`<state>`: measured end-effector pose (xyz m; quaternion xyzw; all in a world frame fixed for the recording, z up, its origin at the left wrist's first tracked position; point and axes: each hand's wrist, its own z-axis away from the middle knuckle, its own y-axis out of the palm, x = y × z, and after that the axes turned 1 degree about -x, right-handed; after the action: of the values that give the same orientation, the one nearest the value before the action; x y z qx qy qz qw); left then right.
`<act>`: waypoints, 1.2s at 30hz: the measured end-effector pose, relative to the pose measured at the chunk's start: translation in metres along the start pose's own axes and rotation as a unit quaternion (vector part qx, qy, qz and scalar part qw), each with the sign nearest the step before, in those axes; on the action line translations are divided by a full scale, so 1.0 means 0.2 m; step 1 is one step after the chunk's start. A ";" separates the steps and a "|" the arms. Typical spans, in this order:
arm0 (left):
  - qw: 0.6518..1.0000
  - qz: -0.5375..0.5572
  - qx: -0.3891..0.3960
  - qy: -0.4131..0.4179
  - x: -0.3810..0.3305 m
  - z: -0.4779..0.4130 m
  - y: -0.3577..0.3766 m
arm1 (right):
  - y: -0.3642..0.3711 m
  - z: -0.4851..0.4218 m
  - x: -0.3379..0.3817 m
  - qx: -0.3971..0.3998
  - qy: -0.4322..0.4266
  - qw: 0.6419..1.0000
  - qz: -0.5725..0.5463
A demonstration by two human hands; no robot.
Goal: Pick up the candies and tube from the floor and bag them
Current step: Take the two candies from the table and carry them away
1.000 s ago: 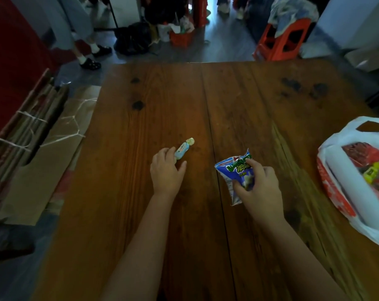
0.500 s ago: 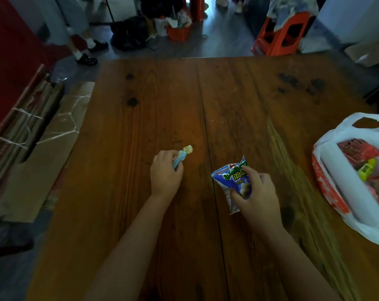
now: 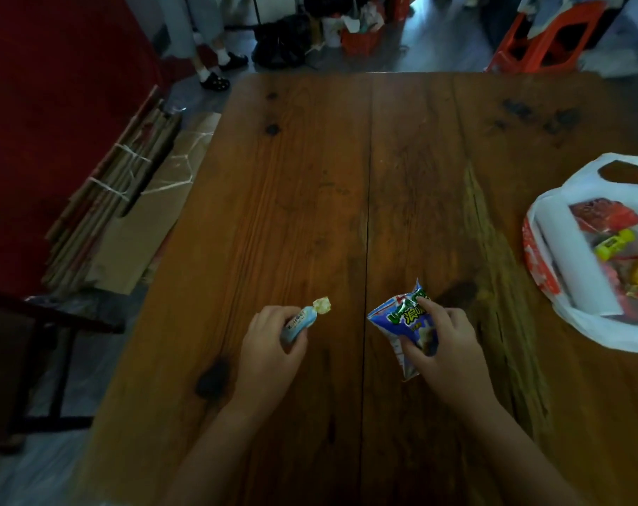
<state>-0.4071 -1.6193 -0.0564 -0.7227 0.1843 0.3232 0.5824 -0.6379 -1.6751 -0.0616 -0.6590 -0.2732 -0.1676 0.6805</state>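
My left hand (image 3: 270, 346) is closed around a small light-blue tube (image 3: 302, 319) with a pale yellow cap, just above the wooden table (image 3: 346, 195). My right hand (image 3: 445, 345) pinches a blue and green candy packet (image 3: 405, 323) to the right of the table's centre seam. A white plastic bag (image 3: 565, 257) with red print lies open at the table's right edge. Inside it are a red packet, a yellow tube and other wrapped sweets.
Flattened cardboard (image 3: 127, 220) bundled with string leans on the floor left of the table, beside a red wall. A person's feet (image 3: 215, 80) in dark shoes stand beyond the far left corner. An orange plastic stool (image 3: 543, 42) and bags crowd the floor behind the table.
Both hands have drawn back toward me with their objects. My left hand has closed more fully around the tube and lifted it. The right hand keeps its hold on the packet.
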 end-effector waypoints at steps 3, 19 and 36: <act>1.000 0.012 -0.008 -0.004 -0.06 0.15 -0.04 | -0.04 0.14 -0.02 0.002 0.002 1.000 -0.004; 0.982 0.085 0.087 0.142 -0.16 0.71 -0.07 | -0.10 1.22 0.02 -0.145 0.156 0.977 0.005; 0.863 0.143 0.288 0.391 -1.03 1.50 0.66 | -0.65 2.47 -0.61 -0.359 0.426 0.830 0.031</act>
<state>-0.7168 -1.3868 -0.0457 -0.5558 0.5829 0.0264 0.5921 -0.8858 -1.2118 -0.0381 -0.7285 0.1436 -0.4969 0.4492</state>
